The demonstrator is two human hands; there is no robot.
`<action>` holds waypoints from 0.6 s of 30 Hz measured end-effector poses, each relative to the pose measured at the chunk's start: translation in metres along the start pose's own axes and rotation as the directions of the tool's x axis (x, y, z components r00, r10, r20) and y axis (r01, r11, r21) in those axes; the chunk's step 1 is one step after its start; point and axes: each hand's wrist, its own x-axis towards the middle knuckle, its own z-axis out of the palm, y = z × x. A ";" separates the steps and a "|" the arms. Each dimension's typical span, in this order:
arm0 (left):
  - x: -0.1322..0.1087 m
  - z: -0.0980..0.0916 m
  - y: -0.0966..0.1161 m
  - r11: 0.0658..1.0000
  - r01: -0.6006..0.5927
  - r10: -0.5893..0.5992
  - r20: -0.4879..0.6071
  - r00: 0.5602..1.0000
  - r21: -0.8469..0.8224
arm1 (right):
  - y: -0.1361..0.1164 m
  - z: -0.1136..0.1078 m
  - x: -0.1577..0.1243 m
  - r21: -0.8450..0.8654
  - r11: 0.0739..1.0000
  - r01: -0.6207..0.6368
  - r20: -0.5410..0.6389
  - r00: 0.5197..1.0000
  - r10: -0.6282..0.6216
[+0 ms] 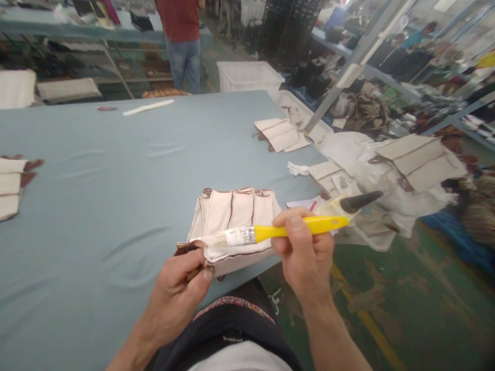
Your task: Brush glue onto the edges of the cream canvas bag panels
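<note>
A cream fabric piece with dark brown edging (pixel 242 208) lies at the table's near edge, in front of my body. My left hand (pixel 181 293) pinches its near left corner between thumb and fingers. In my right hand (pixel 303 252) is a yellow-handled brush (pixel 266 233), gripped by the handle and pointing left. White coats the metal band and bristles, whose tip is over the near left part of the fabric, close to my left fingertips. Whether the bristles touch the cloth is hard to tell.
The blue-grey table (pixel 116 206) carries more cream pieces at the far left (pixel 10 188) and far right (pixel 280 134). A black-tipped tool (pixel 361 201) is beyond my right hand. A slanted metal post (pixel 348 72) rises at the right. A person (pixel 181 41) stands behind the table.
</note>
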 end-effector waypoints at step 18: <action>0.007 -0.002 0.011 0.562 0.685 -0.547 0.413 0.729 -0.464 | -0.004 -0.021 -0.014 -0.306 0.715 0.629 0.269 0.777 -0.569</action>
